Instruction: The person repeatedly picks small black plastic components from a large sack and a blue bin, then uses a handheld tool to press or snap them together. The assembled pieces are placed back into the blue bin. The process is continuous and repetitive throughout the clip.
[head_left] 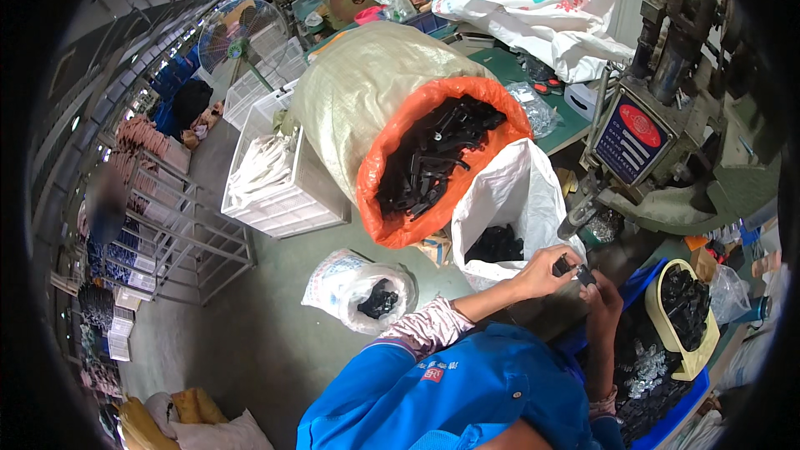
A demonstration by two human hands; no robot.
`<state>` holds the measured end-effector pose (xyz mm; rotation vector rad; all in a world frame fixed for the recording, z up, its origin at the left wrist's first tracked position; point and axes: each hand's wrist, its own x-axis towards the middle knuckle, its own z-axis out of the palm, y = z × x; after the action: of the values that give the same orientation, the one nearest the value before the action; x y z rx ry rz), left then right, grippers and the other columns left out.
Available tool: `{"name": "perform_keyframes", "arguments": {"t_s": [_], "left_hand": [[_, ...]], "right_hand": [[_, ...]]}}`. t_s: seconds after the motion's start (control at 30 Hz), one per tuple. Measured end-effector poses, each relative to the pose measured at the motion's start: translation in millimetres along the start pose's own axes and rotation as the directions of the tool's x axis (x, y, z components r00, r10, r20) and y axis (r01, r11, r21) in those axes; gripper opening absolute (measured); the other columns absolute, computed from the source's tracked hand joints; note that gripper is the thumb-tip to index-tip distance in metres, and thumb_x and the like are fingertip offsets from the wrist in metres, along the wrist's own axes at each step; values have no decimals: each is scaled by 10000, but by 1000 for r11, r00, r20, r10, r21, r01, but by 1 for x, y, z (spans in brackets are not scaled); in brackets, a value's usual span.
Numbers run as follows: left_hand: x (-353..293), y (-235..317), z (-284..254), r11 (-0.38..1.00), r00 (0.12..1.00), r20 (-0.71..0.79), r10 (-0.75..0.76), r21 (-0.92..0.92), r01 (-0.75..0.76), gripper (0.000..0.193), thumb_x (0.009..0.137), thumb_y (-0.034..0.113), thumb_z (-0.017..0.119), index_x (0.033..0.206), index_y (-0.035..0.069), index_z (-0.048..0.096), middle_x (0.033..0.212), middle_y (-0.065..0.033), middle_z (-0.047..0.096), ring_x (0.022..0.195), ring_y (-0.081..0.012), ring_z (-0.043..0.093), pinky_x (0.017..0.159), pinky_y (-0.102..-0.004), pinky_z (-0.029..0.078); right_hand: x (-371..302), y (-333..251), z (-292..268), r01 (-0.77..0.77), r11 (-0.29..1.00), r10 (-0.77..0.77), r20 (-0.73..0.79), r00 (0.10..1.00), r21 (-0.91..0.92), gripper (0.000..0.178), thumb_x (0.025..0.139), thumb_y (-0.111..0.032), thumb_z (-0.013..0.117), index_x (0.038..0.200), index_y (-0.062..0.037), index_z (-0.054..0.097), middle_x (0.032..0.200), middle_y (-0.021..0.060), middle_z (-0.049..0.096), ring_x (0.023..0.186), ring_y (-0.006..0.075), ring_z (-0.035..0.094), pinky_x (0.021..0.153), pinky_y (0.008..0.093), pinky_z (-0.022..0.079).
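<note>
My left hand point(540, 273) is closed on a small black part point(562, 266), just over the near rim of a white woven sack point(533, 187). Close beside it, my right hand point(603, 300) pinches another small black piece point(586, 276). Whether the two pieces join cannot be made out. Black parts point(495, 243) lie at the bottom of the white sack. Beyond it, a large sack with an orange lining point(385, 154) lies open, filled with black bracket-like parts point(442, 150). Right of my right arm, a blue tray point(704, 383) holds dark parts, shiny metal pieces point(647, 371) and a cream scoop-shaped bin point(712, 337).
A heavy green-grey press machine point(667, 142) stands at the right. To the left are a white plastic crate point(287, 221) of pale strips, a small white sack point(333, 283) and a metal rack point(196, 237). A fan point(242, 37) stands farther back.
</note>
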<state>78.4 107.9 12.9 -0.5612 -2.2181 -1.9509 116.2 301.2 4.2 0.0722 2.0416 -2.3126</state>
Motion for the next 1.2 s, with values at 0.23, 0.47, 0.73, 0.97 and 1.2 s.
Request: {"name": "perform_keyframes", "arguments": {"t_s": [0.23,0.47,0.73,0.97,1.2], "left_hand": [[1,-5,-8,986,985,96,142,75,-149,144,796,22,714,920,2,643,855,-120,654,820,-261,664,713,-335,514],[1,-11,-4,998,996,62,-58,-13,59,142,815,100,741,838,21,625,871,-109,716,855,-143,665,772,-314,514],[4,-3,0,766,876,180,-447,-429,479,282,834,74,745,1026,-60,588,924,-70,638,730,-113,632,642,-244,526],[5,7,-13,397,693,495,-524,-579,713,323,864,93,703,1080,17,475,822,-60,532,656,-178,598,590,-365,590],[-1,-5,-3,485,644,618,-452,-436,758,360,909,75,642,1226,-10,493,932,-118,595,792,-169,629,633,-355,584]], "right_hand": [[-3,1,2,-160,946,157,35,987,282,227,907,-77,617,1106,30,638,934,57,666,805,107,609,736,244,499],[-1,7,3,120,990,-125,-70,990,-68,205,896,-95,632,1056,31,659,879,51,669,782,117,624,731,257,499],[0,0,-1,-160,935,158,32,987,316,279,941,-125,607,1178,21,611,1038,96,658,919,170,649,796,288,523],[1,-9,-22,-138,911,156,-14,988,390,297,970,-109,562,1231,26,593,1048,82,669,916,156,650,813,282,525],[4,-34,-36,-85,955,99,-37,994,283,326,927,-175,659,1176,16,572,1013,89,633,908,187,649,808,317,529]]}}
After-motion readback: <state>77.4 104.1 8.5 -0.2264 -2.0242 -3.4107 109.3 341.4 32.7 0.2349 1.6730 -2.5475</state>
